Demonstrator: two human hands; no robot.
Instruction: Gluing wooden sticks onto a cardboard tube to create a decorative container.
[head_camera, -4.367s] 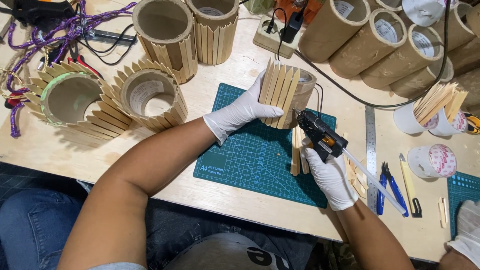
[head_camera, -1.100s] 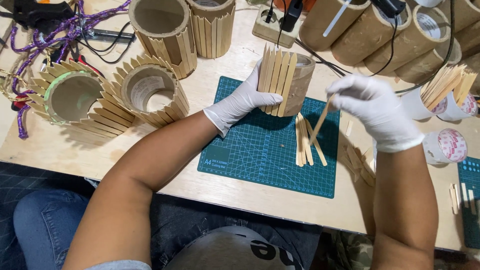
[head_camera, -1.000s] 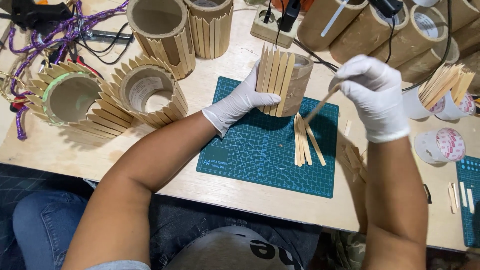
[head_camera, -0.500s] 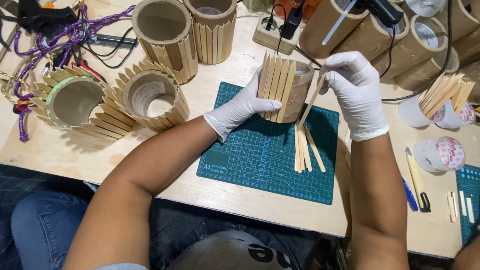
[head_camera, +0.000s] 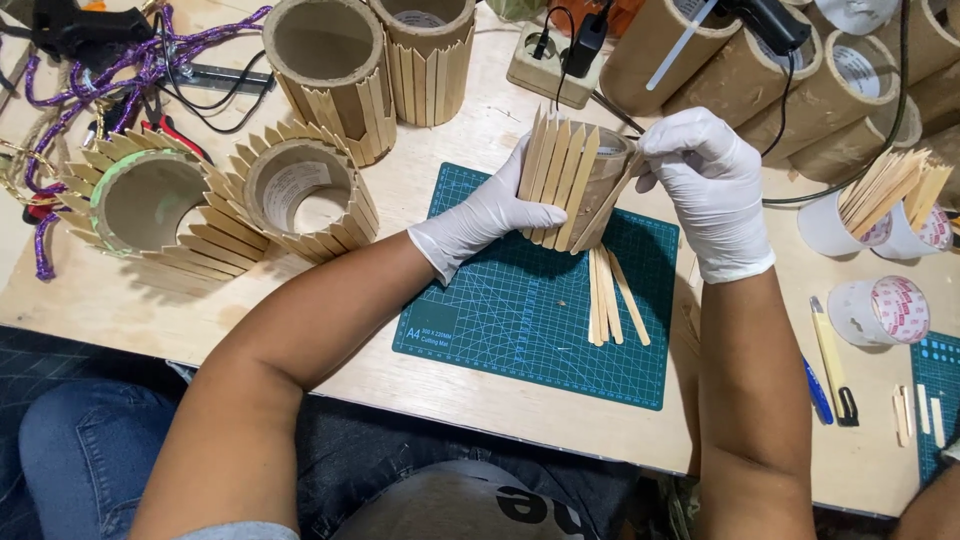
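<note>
Left hand (head_camera: 485, 218) gripping stick-clad cardboard tube (head_camera: 578, 178), right hand (head_camera: 705, 185) pressing wooden stick (head_camera: 612, 198) on, green cutting mat (head_camera: 520, 310) beneath

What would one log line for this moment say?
left hand: steadies cardboard tube | right hand: presses wooden stick onto tube | spare sticks on cutting mat

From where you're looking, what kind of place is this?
Probably a craft workbench. A green cutting mat lies on the wooden table, cardboard tubes are clad in flat wooden sticks, and gloved hands, left hand and right hand, press a stick onto another tube.
</note>
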